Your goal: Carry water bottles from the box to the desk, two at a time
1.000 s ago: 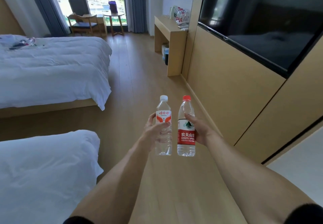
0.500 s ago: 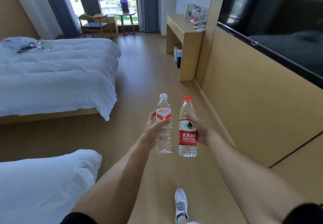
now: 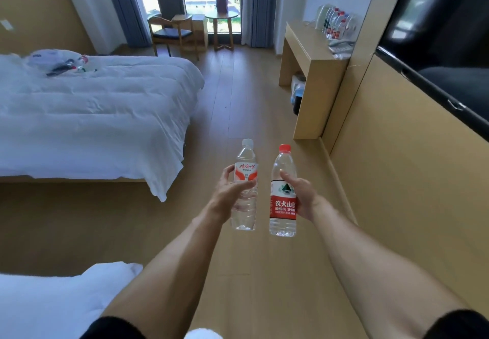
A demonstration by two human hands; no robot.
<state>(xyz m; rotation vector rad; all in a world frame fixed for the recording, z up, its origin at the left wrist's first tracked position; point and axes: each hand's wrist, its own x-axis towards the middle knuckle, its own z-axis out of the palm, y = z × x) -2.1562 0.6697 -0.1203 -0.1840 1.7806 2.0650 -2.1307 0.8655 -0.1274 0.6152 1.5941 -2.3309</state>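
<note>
My left hand (image 3: pixel 229 193) has its fingers wrapped round the white-cap bottle (image 3: pixel 244 188). My right hand (image 3: pixel 300 196) is curled round the red-cap bottle (image 3: pixel 283 193). I hold both up straight and out in front, close side by side but not touching, I think so they don't bump or slip as I walk. The desk (image 3: pixel 309 47) is far ahead by the wall. More bottles (image 3: pixel 337 24) stand there in a bunch, so mine likely go beside them.
</note>
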